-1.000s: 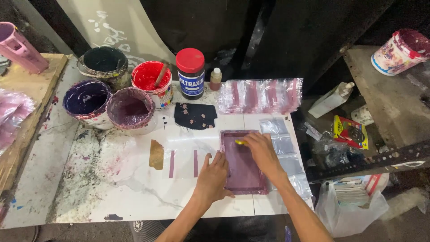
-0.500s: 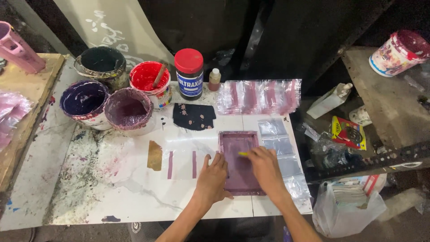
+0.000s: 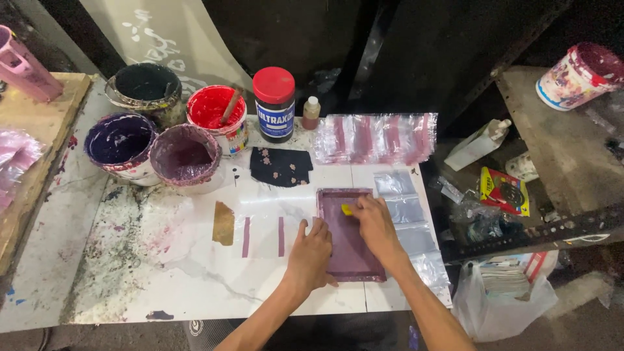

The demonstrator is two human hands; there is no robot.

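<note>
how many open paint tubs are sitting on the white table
4, clustered at the far left: a black tub at the back, a red tub holding a stick, a dark purple tub and a plum tub in front. Others may sit out of view.

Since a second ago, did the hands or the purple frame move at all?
The right hand slid the small yellow piece down the purple frame toward the person, then back up near its top edge. The left hand stayed pressed on the frame's left side. The frame, the paint pots, the red-lidded jar and the plastic sheets kept their places.
</note>
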